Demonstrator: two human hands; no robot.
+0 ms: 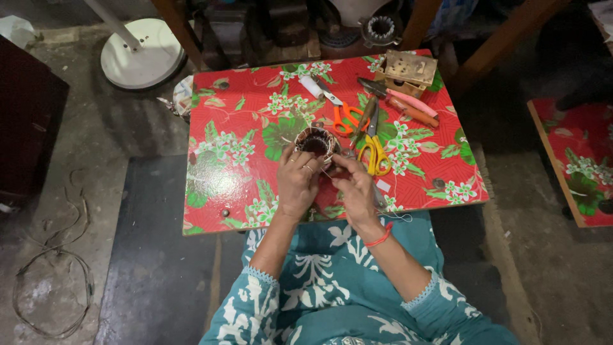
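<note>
A round ring-shaped coil part (pixel 317 142), dark inside with pale wire ends sticking up, sits on the low table with a red flowered cover (pixel 242 160). My left hand (pixel 296 182) holds its near left side. My right hand (pixel 352 186) is just right of it, fingers pinched on a thin thread or wire leading to the part. A red bangle is on my right wrist.
Orange-handled scissors (pixel 345 116), yellow-handled scissors (pixel 375 153), pliers and pink-handled tools (pixel 408 105), a white roll (pixel 311 87) and a small cardboard box (pixel 410 70) lie on the table's far half. A white round fan base (pixel 143 54) stands far left; loose wire (pixel 51 281) lies on the floor.
</note>
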